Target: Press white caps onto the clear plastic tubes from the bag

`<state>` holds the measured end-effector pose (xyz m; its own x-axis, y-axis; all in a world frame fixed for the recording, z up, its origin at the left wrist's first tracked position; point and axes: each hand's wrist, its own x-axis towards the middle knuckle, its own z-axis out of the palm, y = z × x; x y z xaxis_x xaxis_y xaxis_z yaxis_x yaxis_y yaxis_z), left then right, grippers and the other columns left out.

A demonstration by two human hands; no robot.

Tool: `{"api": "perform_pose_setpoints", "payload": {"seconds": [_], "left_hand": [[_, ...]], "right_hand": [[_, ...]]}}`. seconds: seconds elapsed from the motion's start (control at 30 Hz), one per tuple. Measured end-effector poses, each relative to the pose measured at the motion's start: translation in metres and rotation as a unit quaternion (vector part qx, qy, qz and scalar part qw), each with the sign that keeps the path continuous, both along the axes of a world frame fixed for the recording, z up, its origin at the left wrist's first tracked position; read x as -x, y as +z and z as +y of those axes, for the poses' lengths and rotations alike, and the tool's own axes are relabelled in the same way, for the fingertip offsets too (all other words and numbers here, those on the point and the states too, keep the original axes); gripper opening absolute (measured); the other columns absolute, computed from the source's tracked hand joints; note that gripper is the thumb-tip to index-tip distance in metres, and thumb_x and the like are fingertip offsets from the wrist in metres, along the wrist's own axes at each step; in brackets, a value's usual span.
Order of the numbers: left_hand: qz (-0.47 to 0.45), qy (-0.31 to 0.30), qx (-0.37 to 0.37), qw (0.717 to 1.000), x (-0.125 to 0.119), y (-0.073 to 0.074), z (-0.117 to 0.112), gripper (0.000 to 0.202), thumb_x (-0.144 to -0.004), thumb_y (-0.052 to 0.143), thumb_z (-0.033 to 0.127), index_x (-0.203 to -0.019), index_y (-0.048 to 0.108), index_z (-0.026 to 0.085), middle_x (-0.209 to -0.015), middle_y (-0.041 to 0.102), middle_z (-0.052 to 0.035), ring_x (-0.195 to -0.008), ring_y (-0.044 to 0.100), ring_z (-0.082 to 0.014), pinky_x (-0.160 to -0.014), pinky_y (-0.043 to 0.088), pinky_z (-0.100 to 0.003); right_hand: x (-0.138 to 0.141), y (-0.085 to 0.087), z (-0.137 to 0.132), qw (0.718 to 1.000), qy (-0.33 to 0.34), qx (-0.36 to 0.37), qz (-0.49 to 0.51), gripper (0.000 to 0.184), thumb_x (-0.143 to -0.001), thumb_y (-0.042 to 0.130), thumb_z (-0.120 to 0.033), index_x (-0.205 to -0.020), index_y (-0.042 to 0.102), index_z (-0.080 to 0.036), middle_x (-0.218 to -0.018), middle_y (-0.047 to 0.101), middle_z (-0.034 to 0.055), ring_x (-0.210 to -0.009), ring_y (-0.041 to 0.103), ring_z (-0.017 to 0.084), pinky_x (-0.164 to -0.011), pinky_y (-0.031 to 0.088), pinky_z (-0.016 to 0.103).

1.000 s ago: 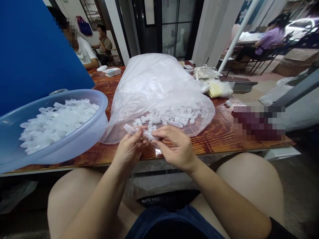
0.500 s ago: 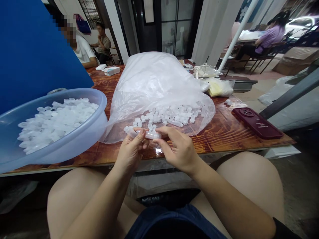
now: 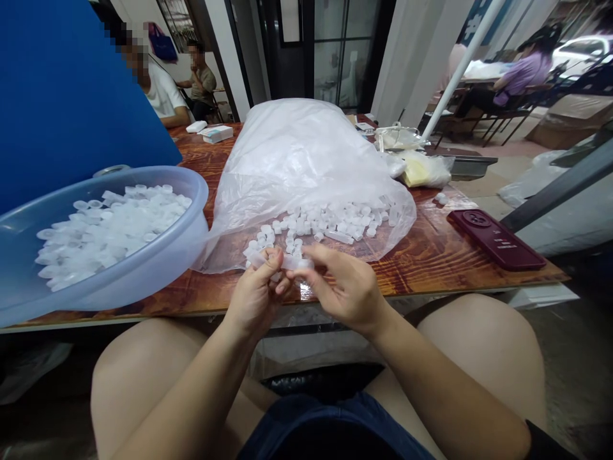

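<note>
A translucent plastic tube (image 3: pixel 291 262) lies crosswise between my two hands, above the front edge of the table. My left hand (image 3: pixel 251 294) is closed around its left part, thumb on top. The thumb and forefinger of my right hand (image 3: pixel 352 287) pinch the tube's right end, where a whitish cap seems to sit, partly hidden by the fingers. Just beyond my hands, small white caps (image 3: pixel 352 220) lie loose at the mouth of a large clear plastic bag (image 3: pixel 297 147), and one longer tube (image 3: pixel 339 237) lies among them.
On the left, a blue plastic basin (image 3: pixel 184 246) holds a heap of translucent pieces. A dark red phone (image 3: pixel 495 239) lies at the table's right. Behind it are small bags (image 3: pixel 424 169). A blue panel (image 3: pixel 71 96) stands at left; other people sit farther back.
The right thumb has shifted left along the underside of the tube, and the tube's end is more covered by the fingers. The whole view has shifted slightly.
</note>
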<state>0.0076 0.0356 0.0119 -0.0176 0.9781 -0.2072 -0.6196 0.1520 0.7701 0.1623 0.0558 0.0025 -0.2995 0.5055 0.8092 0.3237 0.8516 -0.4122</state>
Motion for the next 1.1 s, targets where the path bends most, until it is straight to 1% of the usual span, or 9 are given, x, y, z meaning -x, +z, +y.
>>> {"api": "perform_pose_setpoints", "payload": {"seconds": [0.1, 0.17, 0.27, 0.4, 0.6, 0.67, 0.77, 0.87, 1.1], "left_hand": [[0.006, 0.002, -0.023, 1.0, -0.001, -0.001, 0.0, 0.03, -0.076, 0.076, 0.03, -0.076, 0.049, 0.018, -0.056, 0.054, 0.0042, -0.042, 0.039, -0.003, -0.044, 0.033, -0.014], [0.013, 0.005, -0.03, 0.999, -0.001, -0.001, 0.0, 0.03, -0.075, 0.076, 0.031, -0.077, 0.05, 0.017, -0.058, 0.057, 0.0028, -0.043, 0.039, -0.0029, -0.045, 0.032, -0.014], [0.029, 0.008, -0.046, 0.998, -0.001, -0.001, 0.0, 0.029, -0.075, 0.076, 0.032, -0.08, 0.051, 0.017, -0.06, 0.057, 0.0016, -0.045, 0.04, -0.0034, -0.047, 0.033, -0.015], [0.041, 0.017, -0.049, 0.998, -0.002, 0.001, -0.001, 0.029, -0.074, 0.076, 0.032, -0.081, 0.053, 0.017, -0.054, 0.048, 0.0055, -0.045, 0.04, -0.0039, -0.046, 0.032, -0.014], [0.102, 0.022, -0.088, 0.991, -0.002, -0.001, -0.004, 0.027, -0.076, 0.075, 0.035, -0.083, 0.056, 0.019, -0.053, 0.045, 0.0061, -0.047, 0.039, -0.0061, -0.046, 0.031, -0.016], [0.17, 0.04, -0.132, 0.976, -0.001, -0.003, -0.006, 0.023, -0.078, 0.073, 0.036, -0.086, 0.058, 0.02, -0.054, 0.046, 0.0054, -0.049, 0.041, -0.0075, -0.047, 0.033, -0.017], [0.298, 0.07, -0.186, 0.934, 0.001, -0.005, -0.012, 0.018, -0.081, 0.071, 0.033, -0.091, 0.064, 0.019, -0.067, 0.055, 0.0004, -0.058, 0.048, -0.0094, -0.054, 0.038, -0.02], [0.335, 0.086, -0.201, 0.917, 0.002, -0.003, -0.015, 0.019, -0.081, 0.071, 0.032, -0.094, 0.068, 0.019, -0.077, 0.061, -0.0031, -0.064, 0.052, -0.011, -0.058, 0.04, -0.021], [0.254, 0.071, -0.181, 0.947, 0.002, -0.001, -0.011, 0.02, -0.082, 0.069, 0.035, -0.095, 0.065, 0.02, -0.064, 0.051, 0.0014, -0.058, 0.046, -0.0099, -0.053, 0.037, -0.02]], "right_hand": [[0.0, 0.002, 0.0, 0.993, 0.006, 0.11, 0.029, 0.055, -0.088, 0.063, -0.027, -0.137, 0.039, -0.02, -0.093, 0.068, 0.0053, -0.075, 0.068, 0.016, -0.068, 0.058, 0.029], [-0.001, 0.004, 0.001, 0.996, 0.037, 0.076, 0.022, 0.059, -0.086, 0.065, -0.022, -0.138, 0.036, -0.021, -0.11, 0.064, 0.0099, -0.093, 0.066, 0.02, -0.078, 0.058, 0.033], [-0.001, 0.005, 0.002, 0.999, 0.049, 0.001, -0.015, 0.04, -0.089, 0.053, -0.01, -0.126, 0.047, -0.022, -0.108, 0.064, 0.0087, -0.097, 0.064, 0.02, -0.083, 0.056, 0.034], [0.0, 0.005, 0.0, 0.997, 0.009, 0.077, -0.014, 0.035, -0.09, 0.058, -0.023, -0.122, 0.047, -0.017, -0.084, 0.063, 0.0045, -0.067, 0.062, 0.015, -0.062, 0.054, 0.028], [0.003, 0.007, -0.001, 0.995, 0.019, 0.093, 0.004, 0.011, -0.091, 0.054, -0.022, -0.1, 0.059, -0.017, -0.087, 0.066, 0.0081, -0.083, 0.063, 0.019, -0.077, 0.053, 0.032], [0.005, 0.008, 0.0, 0.964, 0.033, 0.259, 0.049, 0.017, -0.093, 0.053, -0.033, -0.088, 0.059, -0.018, -0.074, 0.064, 0.0039, -0.066, 0.062, 0.015, -0.061, 0.052, 0.027], [0.005, 0.009, 0.002, 0.83, 0.109, 0.531, 0.129, 0.038, -0.093, 0.049, -0.052, -0.077, 0.054, -0.018, -0.056, 0.056, -0.0022, -0.042, 0.05, 0.008, -0.038, 0.037, 0.019], [0.003, 0.008, 0.002, 0.771, 0.163, 0.575, 0.219, 0.039, -0.086, 0.057, -0.056, -0.078, 0.051, -0.018, -0.056, 0.054, -0.0046, -0.042, 0.049, 0.007, -0.037, 0.034, 0.016], [0.001, 0.002, -0.002, 0.942, 0.103, 0.29, 0.134, 0.016, -0.085, 0.066, -0.025, -0.099, 0.06, -0.019, -0.085, 0.064, 0.0029, -0.075, 0.062, 0.013, -0.065, 0.052, 0.026]]}}
